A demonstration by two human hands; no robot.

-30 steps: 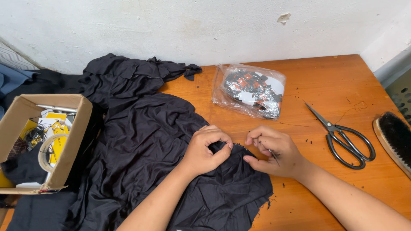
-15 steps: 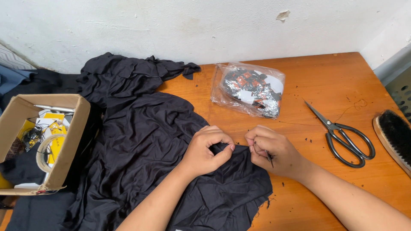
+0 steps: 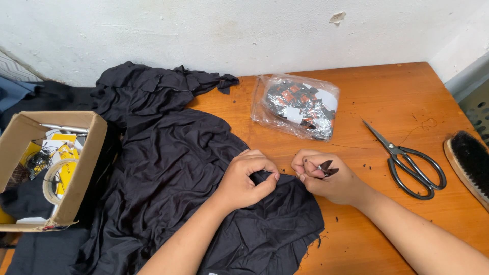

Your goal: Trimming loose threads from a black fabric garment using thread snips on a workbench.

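While pinched, black garment [image 3: 168,178] edge crosswise.

A small sewing workshop, it seems: black fabric [image 3: 168,168] spreads over the left of a worn wooden desk [image 3: 397,97], with scissors [image 3: 407,162] and a brush [image 3: 471,163] by its right edge, against a chipped white wall [image 3: 204,30].
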